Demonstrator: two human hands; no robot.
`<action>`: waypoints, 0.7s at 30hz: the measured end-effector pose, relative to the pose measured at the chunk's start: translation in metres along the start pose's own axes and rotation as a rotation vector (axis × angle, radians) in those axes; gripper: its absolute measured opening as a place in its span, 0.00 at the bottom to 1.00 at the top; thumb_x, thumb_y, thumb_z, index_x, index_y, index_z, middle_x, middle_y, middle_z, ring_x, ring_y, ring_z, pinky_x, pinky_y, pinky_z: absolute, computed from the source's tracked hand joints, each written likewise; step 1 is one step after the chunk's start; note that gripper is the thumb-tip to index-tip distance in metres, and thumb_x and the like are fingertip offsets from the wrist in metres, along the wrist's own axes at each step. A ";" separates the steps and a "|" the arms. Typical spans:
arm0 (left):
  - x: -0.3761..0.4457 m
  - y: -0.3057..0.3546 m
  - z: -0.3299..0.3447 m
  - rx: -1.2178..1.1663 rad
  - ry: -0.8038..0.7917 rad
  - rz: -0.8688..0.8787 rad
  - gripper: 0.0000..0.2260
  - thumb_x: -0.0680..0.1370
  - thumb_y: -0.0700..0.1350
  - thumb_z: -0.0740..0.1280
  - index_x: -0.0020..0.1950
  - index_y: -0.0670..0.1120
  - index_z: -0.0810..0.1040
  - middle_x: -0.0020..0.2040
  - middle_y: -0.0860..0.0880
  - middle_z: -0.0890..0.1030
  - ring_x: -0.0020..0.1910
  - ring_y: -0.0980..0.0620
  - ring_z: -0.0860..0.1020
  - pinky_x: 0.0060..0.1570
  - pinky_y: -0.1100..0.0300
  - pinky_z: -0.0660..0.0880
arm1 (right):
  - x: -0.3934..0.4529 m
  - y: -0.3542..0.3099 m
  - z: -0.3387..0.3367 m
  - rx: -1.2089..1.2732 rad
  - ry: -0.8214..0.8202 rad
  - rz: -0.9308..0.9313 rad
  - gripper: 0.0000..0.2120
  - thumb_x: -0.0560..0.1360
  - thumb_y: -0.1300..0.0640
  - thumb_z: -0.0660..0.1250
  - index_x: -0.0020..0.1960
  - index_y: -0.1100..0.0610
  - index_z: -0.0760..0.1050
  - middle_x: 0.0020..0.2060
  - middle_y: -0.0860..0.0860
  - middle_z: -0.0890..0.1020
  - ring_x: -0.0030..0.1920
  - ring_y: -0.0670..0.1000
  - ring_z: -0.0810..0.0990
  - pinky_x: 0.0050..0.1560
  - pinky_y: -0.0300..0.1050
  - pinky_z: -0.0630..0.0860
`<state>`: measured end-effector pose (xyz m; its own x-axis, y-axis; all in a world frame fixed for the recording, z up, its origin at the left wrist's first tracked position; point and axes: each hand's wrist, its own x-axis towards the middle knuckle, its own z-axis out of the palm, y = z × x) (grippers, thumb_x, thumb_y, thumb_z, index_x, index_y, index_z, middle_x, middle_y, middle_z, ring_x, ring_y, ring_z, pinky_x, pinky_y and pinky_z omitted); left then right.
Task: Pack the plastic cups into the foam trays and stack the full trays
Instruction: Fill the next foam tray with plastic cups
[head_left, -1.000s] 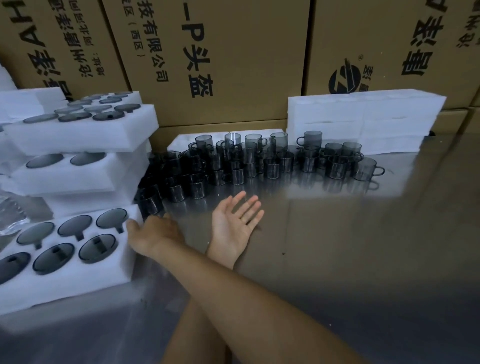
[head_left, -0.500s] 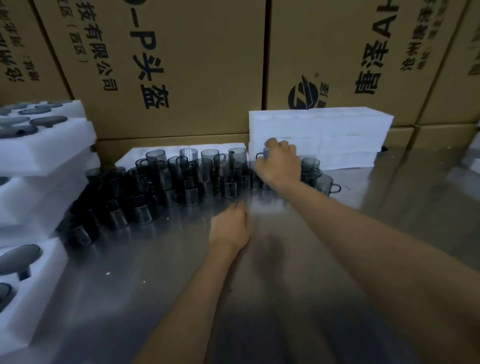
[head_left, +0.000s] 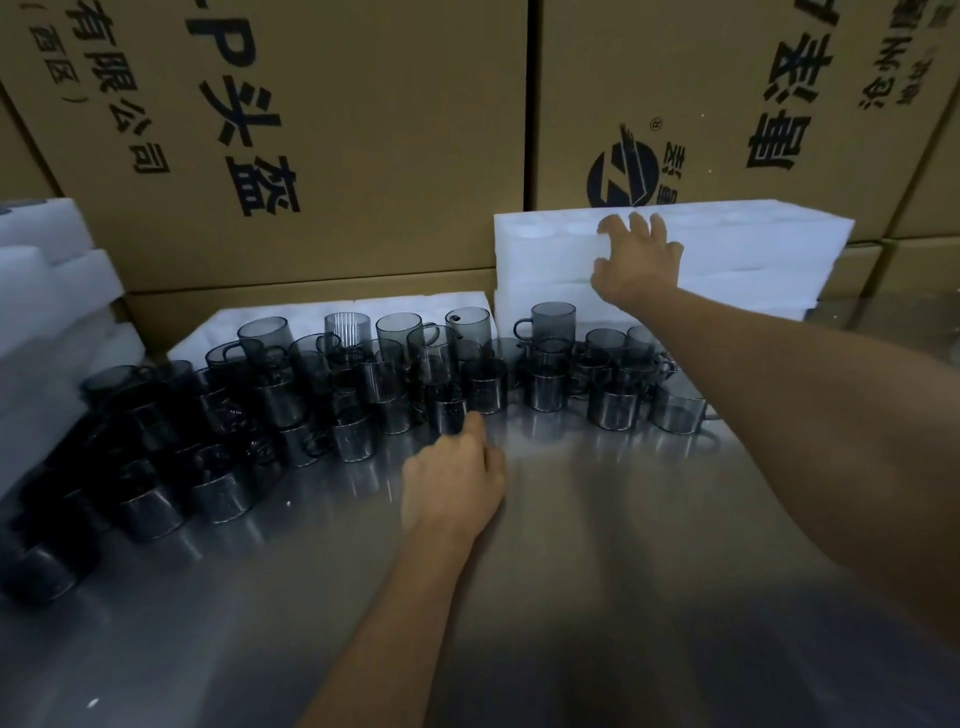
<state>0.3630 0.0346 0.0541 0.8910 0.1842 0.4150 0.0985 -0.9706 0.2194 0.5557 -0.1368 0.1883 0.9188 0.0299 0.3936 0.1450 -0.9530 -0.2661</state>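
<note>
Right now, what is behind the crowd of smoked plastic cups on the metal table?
Behind the cups lies a flat white foam tray; further right, stacked foam trays that the right hand grips. Cardboard boxes stand beyond. The flat tray's pockets are hidden.

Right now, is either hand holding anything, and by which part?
The right hand grips the top white foam tray by its near front edge. The left hand rests on the table, apparently holding nothing.

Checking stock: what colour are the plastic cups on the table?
Translucent smoky grey plastic cups, seen best in the head view.
</note>
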 end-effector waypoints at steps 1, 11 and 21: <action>0.001 -0.001 0.001 -0.004 0.011 -0.002 0.03 0.81 0.48 0.56 0.48 0.50 0.65 0.29 0.54 0.68 0.27 0.51 0.65 0.33 0.56 0.62 | 0.002 -0.001 0.000 -0.002 0.040 -0.024 0.22 0.81 0.57 0.60 0.74 0.50 0.62 0.78 0.56 0.59 0.80 0.59 0.48 0.75 0.60 0.52; 0.012 -0.015 -0.008 -0.588 -0.048 -0.283 0.09 0.77 0.47 0.63 0.41 0.51 0.80 0.33 0.54 0.81 0.36 0.49 0.76 0.37 0.58 0.67 | -0.084 -0.005 -0.065 0.244 0.372 -0.189 0.12 0.79 0.55 0.62 0.62 0.50 0.70 0.49 0.49 0.76 0.58 0.55 0.75 0.74 0.61 0.48; -0.023 -0.016 -0.039 -1.462 -0.018 -0.484 0.18 0.84 0.55 0.56 0.62 0.44 0.77 0.44 0.49 0.81 0.39 0.54 0.78 0.36 0.63 0.72 | -0.266 0.043 -0.088 0.287 -0.045 -0.357 0.13 0.77 0.52 0.69 0.62 0.46 0.76 0.56 0.46 0.82 0.59 0.52 0.77 0.68 0.53 0.62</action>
<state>0.3236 0.0515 0.0753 0.9091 0.4142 0.0434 -0.1269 0.1764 0.9761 0.2859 -0.2124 0.1493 0.8069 0.3606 0.4678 0.5454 -0.7588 -0.3559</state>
